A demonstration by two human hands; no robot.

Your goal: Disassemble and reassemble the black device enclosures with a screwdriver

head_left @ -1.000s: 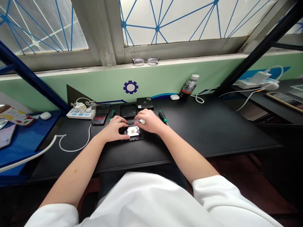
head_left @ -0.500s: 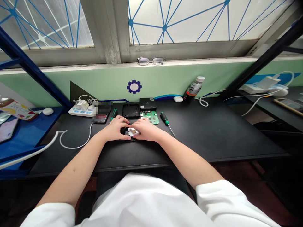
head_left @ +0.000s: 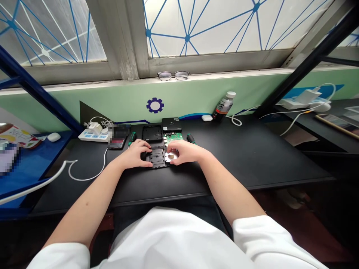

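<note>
On the desk in front of me lies a black plastic case half [head_left: 157, 157] with ribs inside. My left hand [head_left: 137, 154] grips its left edge between thumb and fingers. My right hand [head_left: 185, 151] pinches a silvery metal plate with a tan pad [head_left: 169, 157] at the right side of the case half; whether the two still touch, I cannot tell. Just behind the right fingers sits a green circuit board [head_left: 173, 138], partly covered by the hand. Another black case part [head_left: 152, 133] and a black box [head_left: 172, 124] rest farther back.
Green-and-black screwdrivers lie on both sides, one at the left [head_left: 132, 138] and one at the right [head_left: 191, 139] partly behind my hand. A phone [head_left: 119, 137], a power strip [head_left: 94, 135], a white earbud case [head_left: 206, 117] and a drink bottle [head_left: 224, 106] stand along the back.
My right hand has moved right with the metal plate, uncovering the inside of the case half. My left hand stays at the case's left edge. The view has shifted slightly.
</note>
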